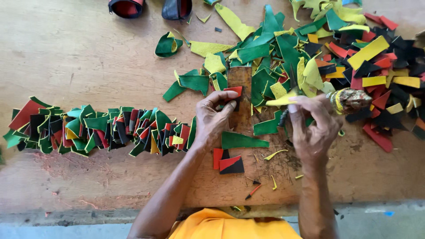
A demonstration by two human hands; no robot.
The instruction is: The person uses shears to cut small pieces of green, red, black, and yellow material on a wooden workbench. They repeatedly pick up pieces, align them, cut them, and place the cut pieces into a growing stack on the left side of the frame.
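Note:
My left hand [211,119] presses a small red and black leather piece [233,92] against a brown wooden block [240,77] that stands on the worn table [79,53]. My right hand [313,126] grips a knife with a cloth-wrapped handle [349,100], the handle pointing right, and pinches a yellow strip [283,101] beside the block. A green piece [243,141] lies just below the block, between my hands. Two red and black pieces [228,162] rest near my left wrist.
A long row of stacked cut pieces [102,129] in green, red, black and yellow runs to the left. A big loose heap of the same coloured scraps [336,53] covers the right and top. Two dark round containers [150,8] sit at the top edge.

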